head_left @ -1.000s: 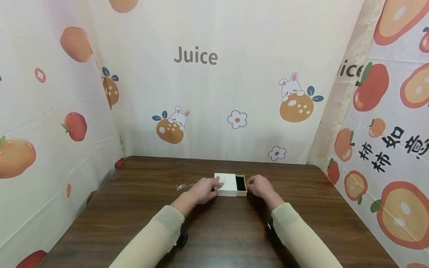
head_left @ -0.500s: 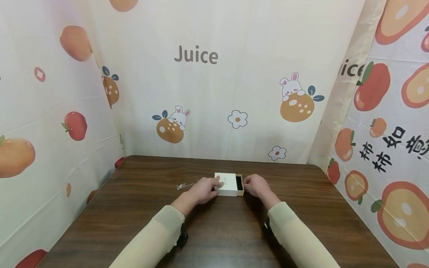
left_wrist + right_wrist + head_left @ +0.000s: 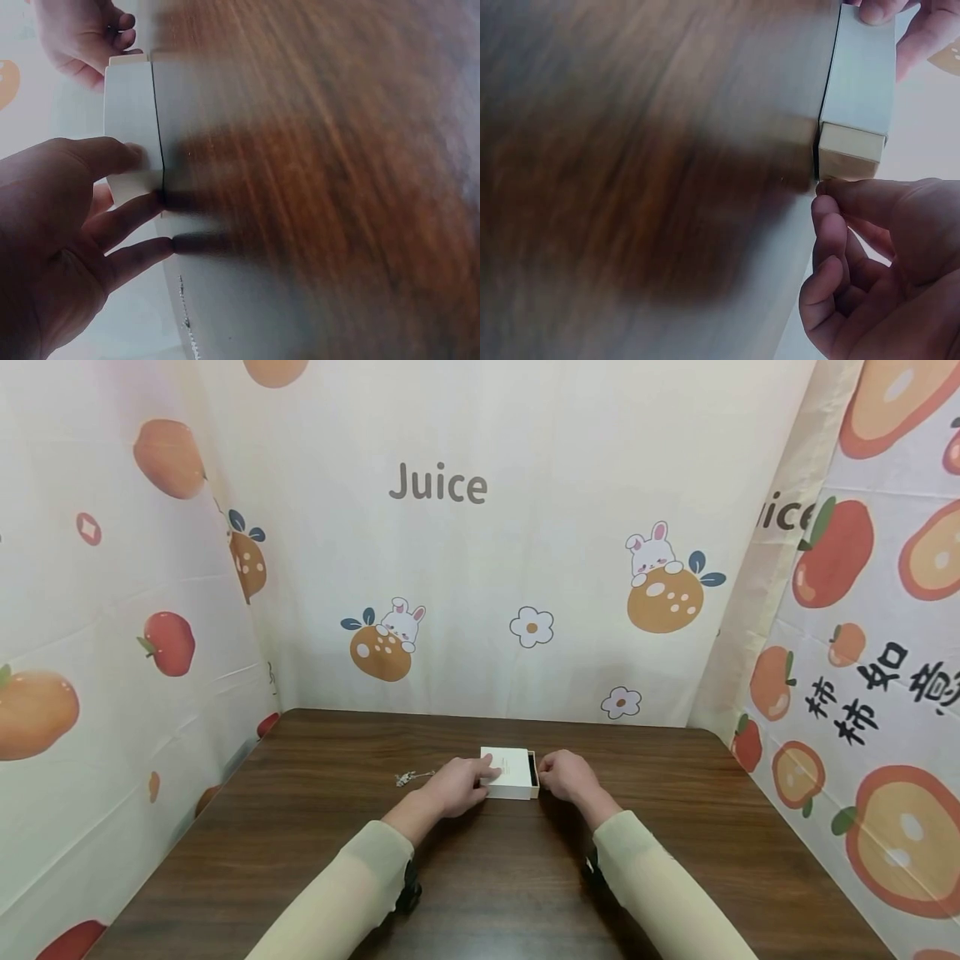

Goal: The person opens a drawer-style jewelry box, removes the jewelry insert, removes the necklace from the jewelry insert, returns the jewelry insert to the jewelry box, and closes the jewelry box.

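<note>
A small white slide-out box (image 3: 512, 768) lies on the table, its cream drawer (image 3: 849, 152) sticking a little way out of the right end. A narrow strip of black lining shows in the opening. My left hand (image 3: 454, 787) grips the sleeve at its left end; in the left wrist view the thumb lies along the near side. My right hand (image 3: 570, 775), fingers curled and thumb against the index finger, presses on the drawer's end face. Left of my left hand lies a silvery chain (image 3: 408, 777), apparently jewellery, partly hidden behind that hand.
The dark wooden tabletop (image 3: 480, 877) extends around both arms. Fruit-printed curtains (image 3: 525, 552) hang behind it and along both sides. A dark device sits under each sleeve cuff.
My right hand has moved left, pushing the drawer farther into the sleeve, so less black lining shows. My left hand has held the sleeve in place. The chain has not moved.
</note>
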The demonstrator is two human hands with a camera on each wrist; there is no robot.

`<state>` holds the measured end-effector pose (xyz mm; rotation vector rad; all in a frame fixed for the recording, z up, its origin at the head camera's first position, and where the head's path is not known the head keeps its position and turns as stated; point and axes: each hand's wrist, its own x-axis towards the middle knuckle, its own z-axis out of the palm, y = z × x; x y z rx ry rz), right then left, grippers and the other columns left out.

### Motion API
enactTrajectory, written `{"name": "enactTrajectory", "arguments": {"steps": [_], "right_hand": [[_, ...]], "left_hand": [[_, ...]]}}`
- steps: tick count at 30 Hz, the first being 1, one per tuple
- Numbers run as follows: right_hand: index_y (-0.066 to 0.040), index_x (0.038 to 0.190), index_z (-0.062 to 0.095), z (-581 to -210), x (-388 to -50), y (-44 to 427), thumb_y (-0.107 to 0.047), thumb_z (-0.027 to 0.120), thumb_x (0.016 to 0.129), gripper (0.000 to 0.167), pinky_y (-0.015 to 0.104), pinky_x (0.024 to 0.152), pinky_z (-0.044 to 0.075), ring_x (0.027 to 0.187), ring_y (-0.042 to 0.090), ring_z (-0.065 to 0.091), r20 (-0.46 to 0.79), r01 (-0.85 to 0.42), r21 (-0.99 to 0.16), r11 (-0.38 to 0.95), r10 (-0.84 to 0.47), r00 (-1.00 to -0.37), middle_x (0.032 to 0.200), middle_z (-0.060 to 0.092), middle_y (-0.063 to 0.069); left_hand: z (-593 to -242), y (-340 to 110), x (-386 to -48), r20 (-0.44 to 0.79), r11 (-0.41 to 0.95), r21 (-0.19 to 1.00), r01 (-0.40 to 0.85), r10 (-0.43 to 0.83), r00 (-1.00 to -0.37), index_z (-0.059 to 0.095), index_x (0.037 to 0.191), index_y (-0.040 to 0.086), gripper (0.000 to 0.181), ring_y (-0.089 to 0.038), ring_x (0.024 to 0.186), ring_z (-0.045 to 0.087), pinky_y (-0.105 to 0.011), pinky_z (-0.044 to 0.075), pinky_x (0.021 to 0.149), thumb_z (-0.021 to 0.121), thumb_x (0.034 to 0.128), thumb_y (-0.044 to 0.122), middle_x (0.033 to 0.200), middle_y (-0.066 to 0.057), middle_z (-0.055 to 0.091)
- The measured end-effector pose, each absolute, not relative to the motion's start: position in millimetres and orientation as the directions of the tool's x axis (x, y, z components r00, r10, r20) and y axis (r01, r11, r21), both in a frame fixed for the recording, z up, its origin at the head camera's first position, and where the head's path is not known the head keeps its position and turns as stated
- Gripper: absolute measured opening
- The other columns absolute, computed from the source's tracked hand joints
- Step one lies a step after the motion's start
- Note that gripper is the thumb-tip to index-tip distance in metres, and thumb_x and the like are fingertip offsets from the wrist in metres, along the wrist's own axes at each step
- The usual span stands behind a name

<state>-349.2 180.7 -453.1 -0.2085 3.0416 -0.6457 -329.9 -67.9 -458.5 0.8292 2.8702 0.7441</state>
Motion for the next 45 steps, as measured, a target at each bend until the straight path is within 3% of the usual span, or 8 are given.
{"name": "enactTrajectory", "arguments": {"steps": [28, 39, 45], "right_hand": [[-0.011, 0.094, 0.078, -453, -352, 166, -0.012, 0.067, 0.104, 0.015, 0.033, 0.071, 0.050, 0.077, 0.021, 0.060, -0.045, -0.117, -0.386, 0.915, -0.146, -0.988, 0.083, 0.068, 0.003], [-0.013, 0.095, 0.077, -457, -354, 170, -0.014, 0.067, 0.105, 0.014, 0.033, 0.070, 0.049, 0.075, 0.020, 0.060, -0.039, -0.125, -0.394, 0.911, -0.152, -0.988, 0.081, 0.068, 0.002], [-0.012, 0.104, 0.081, -457, -352, 176, -0.018, 0.070, 0.105, 0.013, 0.040, 0.081, 0.057, 0.083, 0.022, 0.063, -0.031, -0.147, -0.421, 0.895, -0.177, -0.984, 0.095, 0.076, 0.005]], "left_hand": [[-456, -67, -329, 0.059, 0.739, 0.469, 0.485, 0.521, -0.851, 0.069, 0.149, 0.012, 0.042, -0.032, 0.152, 0.056, -0.049, 0.049, 0.124, 0.070, 0.1072, 0.011, 0.167, -0.016, 0.052], [-452, -61, -328, 0.047, 0.767, 0.397, 0.505, 0.532, -0.845, 0.067, 0.149, 0.009, 0.044, -0.033, 0.152, 0.057, -0.050, 0.050, 0.123, 0.071, 0.1055, 0.013, 0.167, -0.018, 0.054], [-451, -60, -323, 0.009, 0.786, 0.361, 0.501, 0.534, -0.845, 0.058, 0.155, 0.011, 0.053, -0.033, 0.154, 0.054, -0.050, 0.051, 0.122, 0.073, 0.1052, 0.021, 0.170, -0.018, 0.048]]}}
